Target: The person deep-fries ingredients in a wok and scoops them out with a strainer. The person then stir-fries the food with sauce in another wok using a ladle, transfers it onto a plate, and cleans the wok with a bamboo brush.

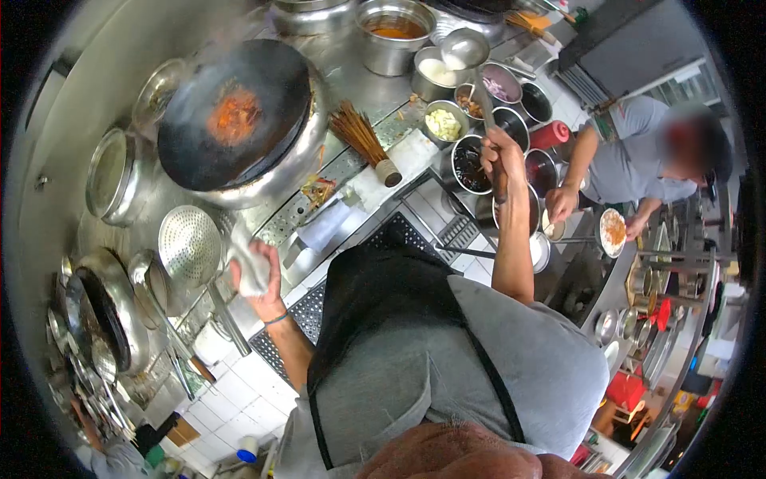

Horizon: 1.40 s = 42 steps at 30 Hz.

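Note:
My right hand (503, 156) is wrapped round the handle of a ladle (465, 49). The ladle's bowl hangs over a pot of white contents (438, 72) among the ingredient containers. In my left hand (267, 291) is a folded white cloth (250, 262), held to the right of a perforated skimmer (190, 246). Farther up, a black wok (183, 156) sits tilted on the range with reddish-orange food (235, 116) in it, and steam rises from it. Neither hand touches the wok.
A bamboo brush (359, 136) lies on the range edge. Chopped pale vegetables (443, 124) and a dark-filled pot (471, 164) stand near my right arm. At right, a co-worker (630, 152) holds a plate of food (613, 231). A second wok (104, 319) is at left.

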Tool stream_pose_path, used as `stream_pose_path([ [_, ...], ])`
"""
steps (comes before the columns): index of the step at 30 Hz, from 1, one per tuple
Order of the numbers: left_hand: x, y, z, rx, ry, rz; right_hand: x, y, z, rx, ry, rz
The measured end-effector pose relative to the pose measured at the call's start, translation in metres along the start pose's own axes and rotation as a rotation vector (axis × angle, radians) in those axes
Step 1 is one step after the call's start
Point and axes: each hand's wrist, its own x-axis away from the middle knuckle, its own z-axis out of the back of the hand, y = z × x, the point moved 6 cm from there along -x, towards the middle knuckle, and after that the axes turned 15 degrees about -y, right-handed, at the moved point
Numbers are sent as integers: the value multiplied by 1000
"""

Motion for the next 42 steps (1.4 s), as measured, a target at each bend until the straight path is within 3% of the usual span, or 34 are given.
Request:
stream_pose_path([
  [6, -27, -8, 26, -115, 165, 164, 9, -12, -26, 21, -21, 88],
  [8, -39, 7, 69, -186, 231, 255, 14, -16, -42, -35, -31, 99],
  [10, -60, -1, 41, -290, 440, 136, 9, -12, -43, -99, -213, 49],
  [14, -101, 9, 14, -553, 300, 88, 4, -8, -85, -273, -394, 2],
  [18, -139, 15, 19, -621, 430, 77, -4, 16, -129, -238, -487, -65],
  [20, -155, 13, 36, -747, 441, 153, -10, 28, -156, -164, -465, -106],
  [23, -158, 11, 29, -766, 437, 236, -25, 46, -199, -143, -608, -176],
  [26, -159, 3, 12, -658, 433, 285, -38, 57, -238, -206, -733, -240],
  [30, -178, 16, 49, -359, 566, 355, -48, 53, -284, -185, -859, -239],
  [31, -184, 17, 54, -289, 514, 358, -49, 51, -293, -169, -889, -225],
  [34, -187, 23, 67, -393, 472, 304, -51, 43, -315, -171, -967, -203],
  [38, -175, 15, 65, -511, 404, 376, -50, 33, -332, -215, -1032, -200],
  [42, -144, -17, 15, -469, 286, 414, -36, 19, -328, -177, -1037, -174],
])
